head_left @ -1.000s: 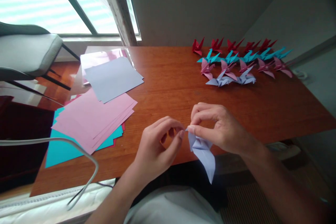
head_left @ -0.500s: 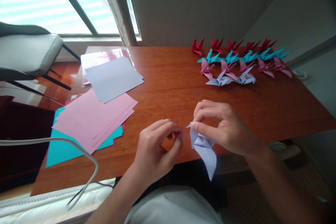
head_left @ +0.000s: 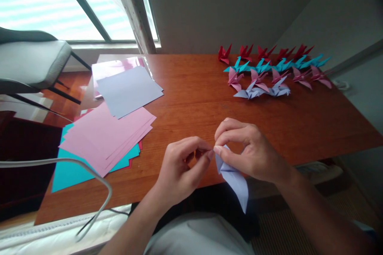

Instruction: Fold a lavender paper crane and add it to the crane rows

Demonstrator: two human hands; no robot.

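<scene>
A pale lavender origami crane (head_left: 235, 185) hangs near the table's front edge, one pointed wing drooping downward. My right hand (head_left: 249, 149) pinches its upper end between thumb and fingers. My left hand (head_left: 184, 167) is closed in a pinch, its thumb and fingertip meeting at the crane's thin tip, which the fingers mostly cover. Beyond my hands, two finished lavender cranes (head_left: 254, 91) stand in front of rows of pink cranes (head_left: 235, 79), turquoise cranes (head_left: 239, 65) and red cranes (head_left: 224, 53).
On the left of the wooden table (head_left: 185, 103) lie lavender sheets (head_left: 130, 91), pink sheets (head_left: 107, 135) and turquoise sheets (head_left: 72, 171), overlapping. A pale cable-like bar (head_left: 80, 162) curves over the front left. A chair (head_left: 32, 61) stands by the window.
My left hand has moved right and now pinches the crane's tip, where it was apart before. My right hand has shifted slightly left, and the crane's wing hangs a little lower.
</scene>
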